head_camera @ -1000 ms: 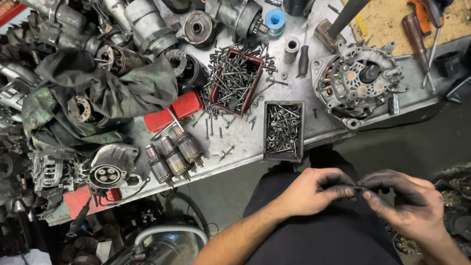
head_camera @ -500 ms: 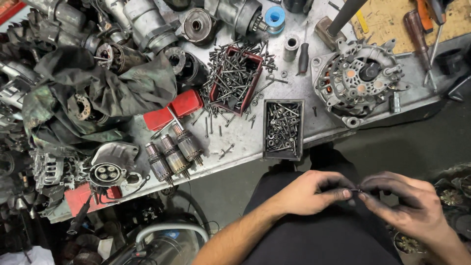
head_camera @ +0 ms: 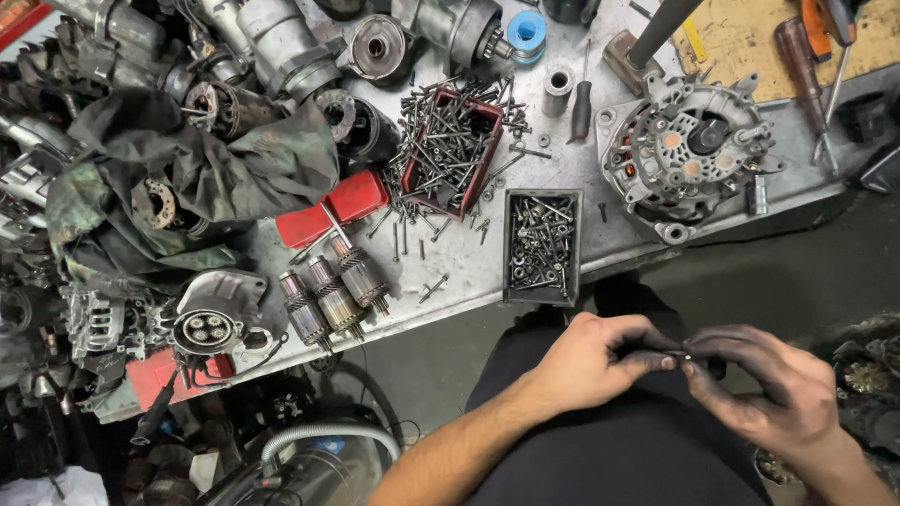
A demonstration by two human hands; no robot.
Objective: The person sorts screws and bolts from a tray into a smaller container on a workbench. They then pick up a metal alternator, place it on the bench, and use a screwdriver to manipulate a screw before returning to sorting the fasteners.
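Note:
Both my hands meet over my lap, below the metal workbench. My left hand pinches a small dark metal part by its fingertips. My right hand, black with grease, grips the same small part from the other side. The part is mostly hidden by the fingers, so its shape is unclear. On the bench just above the hands sits a dark rectangular tray of screws. An alternator stands on the bench to the upper right.
A red tray heaped with long bolts sits mid-bench, with three small armatures at the front edge. A dirty cloth and motor housings crowd the left. Screwdrivers lie at the far right. A hose curls on the floor.
The hands stay together on the small part, with only slight finger shifts. The view has drifted a little.

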